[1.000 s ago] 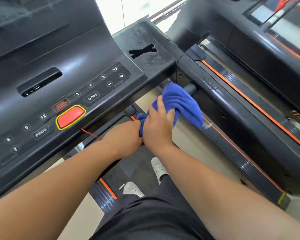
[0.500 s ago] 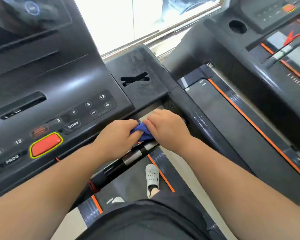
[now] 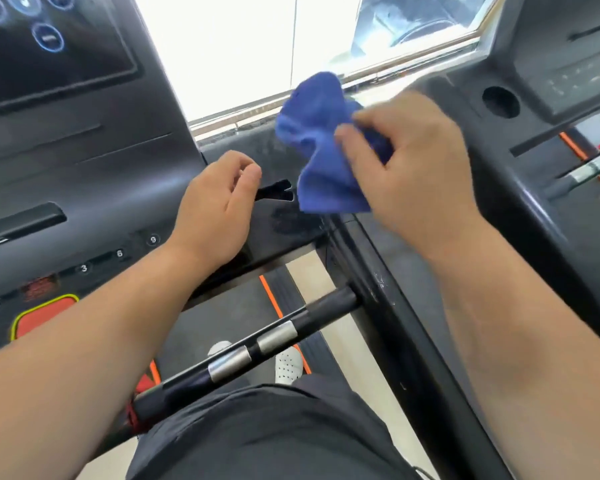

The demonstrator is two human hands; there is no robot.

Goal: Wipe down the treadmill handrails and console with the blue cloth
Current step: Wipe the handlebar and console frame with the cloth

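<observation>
The blue cloth (image 3: 321, 147) hangs crumpled in the air above the right corner of the treadmill console (image 3: 84, 174), pinched by my right hand (image 3: 409, 171). My left hand (image 3: 219, 206) hovers just left of it over the console's slotted tray (image 3: 278, 194), fingers loosely curled and holding nothing. The black front handrail (image 3: 257, 344) with two metal sensor bands runs across below my arms. The black side handrail (image 3: 392, 327) runs down to the right under my right forearm.
A red stop button (image 3: 39, 322) and numbered keys sit on the console at lower left, with a touchscreen (image 3: 49, 46) above. A second treadmill (image 3: 548, 140) stands close on the right. A bright window (image 3: 257, 46) lies ahead. My white shoes stand on the belt below.
Both hands have risen from the front handrail to the console's right corner. My left hand has let go of the cloth, which now hangs from my right hand alone.
</observation>
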